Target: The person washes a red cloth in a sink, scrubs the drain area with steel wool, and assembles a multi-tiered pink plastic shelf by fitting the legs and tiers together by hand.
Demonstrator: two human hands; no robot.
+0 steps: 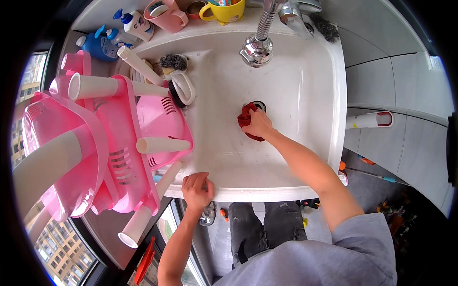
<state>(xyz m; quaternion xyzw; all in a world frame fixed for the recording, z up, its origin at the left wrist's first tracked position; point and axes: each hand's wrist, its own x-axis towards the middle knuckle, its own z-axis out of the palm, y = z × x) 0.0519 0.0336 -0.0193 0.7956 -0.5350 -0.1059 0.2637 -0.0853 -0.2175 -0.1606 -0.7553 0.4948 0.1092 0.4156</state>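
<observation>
The fingers of the right hand (259, 125) are drawn together, pinching a bunched red cloth (246, 123) against the floor of the white sink (224, 174). The cloth lies just beside the drain (260, 105), on its near-left side, and hangs loose past the fingertips. The left hand (197, 191) rests on the sink's front rim at the left corner, its fingers curled and close together; from where I stand, I cannot tell whether they grip the edge. The step in hand appears to be wiping the basin around the drain. For good results, fold the cloth into a flat pad, spread the fingertips behind it, and apply even pressure. Work along the drain's ring in short, overlapping strokes, keeping loose folds out of the opening, where they could snag. Use the left hand as a brace so that the reach does not load the right wrist. Maintain clearance below the chrome spout (257, 50), which hangs over the far part of the basin. Keep the left elbow away from the pink rack (125, 157) and the white-handled brush (184, 88) beside it.
</observation>
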